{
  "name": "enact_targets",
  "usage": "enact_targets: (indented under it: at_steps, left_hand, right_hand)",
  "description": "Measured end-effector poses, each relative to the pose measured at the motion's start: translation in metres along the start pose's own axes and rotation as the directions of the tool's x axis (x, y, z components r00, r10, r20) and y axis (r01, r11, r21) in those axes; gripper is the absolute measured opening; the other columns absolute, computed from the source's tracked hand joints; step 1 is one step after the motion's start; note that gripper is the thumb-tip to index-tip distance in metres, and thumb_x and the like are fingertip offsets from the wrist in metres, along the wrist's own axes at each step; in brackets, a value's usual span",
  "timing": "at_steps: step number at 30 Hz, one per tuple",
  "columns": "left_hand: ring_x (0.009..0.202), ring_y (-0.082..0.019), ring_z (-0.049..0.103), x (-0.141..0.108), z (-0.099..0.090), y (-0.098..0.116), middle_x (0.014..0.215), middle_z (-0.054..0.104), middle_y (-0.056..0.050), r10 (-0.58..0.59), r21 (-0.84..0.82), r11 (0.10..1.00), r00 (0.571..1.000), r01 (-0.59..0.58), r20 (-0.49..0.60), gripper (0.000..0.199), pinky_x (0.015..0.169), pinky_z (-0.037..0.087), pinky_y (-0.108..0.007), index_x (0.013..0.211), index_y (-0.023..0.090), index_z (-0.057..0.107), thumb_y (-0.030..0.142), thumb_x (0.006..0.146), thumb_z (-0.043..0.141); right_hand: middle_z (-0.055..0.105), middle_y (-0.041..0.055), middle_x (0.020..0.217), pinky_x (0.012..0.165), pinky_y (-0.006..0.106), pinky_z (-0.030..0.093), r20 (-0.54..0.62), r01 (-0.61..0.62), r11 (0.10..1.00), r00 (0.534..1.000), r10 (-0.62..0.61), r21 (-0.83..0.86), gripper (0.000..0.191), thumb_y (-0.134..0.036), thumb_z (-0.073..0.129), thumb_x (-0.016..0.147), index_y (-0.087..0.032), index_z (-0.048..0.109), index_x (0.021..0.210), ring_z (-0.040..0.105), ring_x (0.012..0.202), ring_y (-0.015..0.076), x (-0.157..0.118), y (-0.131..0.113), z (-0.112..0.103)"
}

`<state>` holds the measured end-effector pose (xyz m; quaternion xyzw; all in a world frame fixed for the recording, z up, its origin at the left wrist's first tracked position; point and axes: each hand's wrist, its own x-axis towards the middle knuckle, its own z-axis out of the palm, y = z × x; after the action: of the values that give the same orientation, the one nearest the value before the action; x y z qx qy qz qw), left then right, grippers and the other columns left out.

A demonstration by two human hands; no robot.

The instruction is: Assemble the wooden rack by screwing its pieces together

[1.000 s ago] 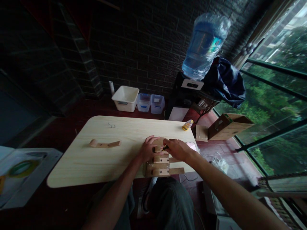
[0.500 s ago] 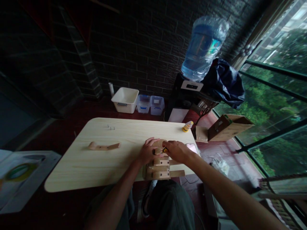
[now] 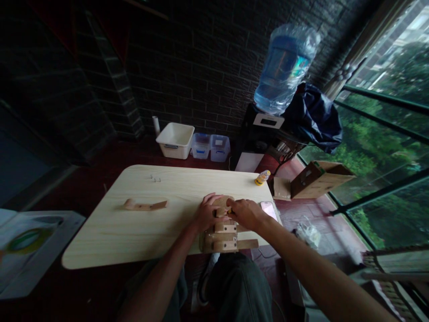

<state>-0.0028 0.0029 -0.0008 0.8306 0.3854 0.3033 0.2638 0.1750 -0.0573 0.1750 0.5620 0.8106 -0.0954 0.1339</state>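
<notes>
blocks of wood [image 3: 225, 245] sat at the near edge of the table [image 3: 100, 232]. the left hand [image 3: 205, 213] lay against them, gripping or not i couldn't tell; the right hand [image 3: 248, 214] was closed on a small yellow tool [image 3: 229, 210], near a phone [image 3: 268, 210] by the right edge. leftward the tabletop ran wide, a wooden strip [image 3: 142, 205] well apart.

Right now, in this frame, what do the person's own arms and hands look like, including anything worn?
The left hand and right hand are ungloved. Both forearms are bare, with no sleeve, watch or marking visible. Whether rings are worn is unclear.
</notes>
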Motion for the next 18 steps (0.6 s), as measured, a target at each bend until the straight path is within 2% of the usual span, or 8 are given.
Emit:
enact_targets:
  at_steps: [3, 7, 10, 14, 18]
  left_hand:
    - [0.145, -0.033, 0.031, 0.0, 0.0, 0.001, 0.152, 0.052, -0.002, -0.007, 0.001, 1.0, 1.0, 0.007, -0.003, 0.034, 0.124, 0.03, -0.05, 0.096, 0.028, 0.082, 0.055, 0.076, 0.08]
    - [0.145, -0.033, 0.031, 0.001, 0.001, 0.001, 0.152, 0.052, -0.002, -0.009, 0.007, 1.0, 1.0, 0.009, -0.009, 0.031, 0.124, 0.03, -0.049, 0.087, 0.026, 0.082, 0.054, 0.075, 0.081]
    - [0.145, -0.033, 0.031, 0.001, -0.001, 0.003, 0.151, 0.053, -0.002, -0.014, -0.006, 1.0, 1.0, 0.014, 0.002, 0.032, 0.124, 0.03, -0.05, 0.093, 0.027, 0.082, 0.054, 0.075, 0.081]
    - [0.145, -0.033, 0.031, 0.002, -0.004, 0.004, 0.151, 0.053, -0.001, -0.011, -0.016, 1.0, 1.0, 0.011, 0.014, 0.036, 0.123, 0.03, -0.052, 0.102, 0.031, 0.082, 0.056, 0.077, 0.079]
    - [0.144, -0.033, 0.032, 0.002, -0.003, 0.0, 0.151, 0.052, -0.001, -0.006, -0.008, 1.0, 1.0, 0.006, 0.025, 0.038, 0.124, 0.03, -0.052, 0.102, 0.031, 0.082, 0.056, 0.073, 0.083]
  right_hand:
    - [0.074, 0.017, 0.116, 0.085, 0.034, 0.052, -0.018, 0.032, 0.999, 0.999, -0.032, -0.026, 0.032, -0.035, 0.046, 0.105, -0.017, 0.057, 0.129, 0.072, 0.107, 0.0277, 0.004, 0.0, 0.003]
    - [0.074, 0.0204, 0.111, 0.084, 0.035, 0.053, -0.012, -0.054, 0.998, 0.998, 0.054, -0.019, 0.042, -0.046, 0.044, 0.104, -0.014, 0.06, 0.125, 0.072, 0.105, 0.0297, 0.011, 0.001, 0.004]
    - [0.074, 0.0194, 0.112, 0.083, 0.035, 0.054, -0.005, -0.045, 0.999, 0.999, 0.045, -0.011, 0.044, -0.049, 0.051, 0.102, -0.015, 0.06, 0.129, 0.072, 0.105, 0.0297, 0.009, 0.003, 0.001]
    - [0.075, 0.0154, 0.116, 0.084, 0.033, 0.054, -0.015, 0.041, 0.999, 0.999, -0.042, -0.026, 0.041, -0.036, 0.056, 0.1, -0.02, 0.055, 0.137, 0.072, 0.106, 0.0278, 0.004, 0.005, -0.003]
    - [0.073, 0.015, 0.119, 0.085, 0.033, 0.054, -0.007, 0.083, 0.996, 0.997, -0.083, -0.04, 0.03, -0.028, 0.044, 0.104, -0.018, 0.061, 0.126, 0.072, 0.107, 0.0262, 0.004, 0.005, -0.004]
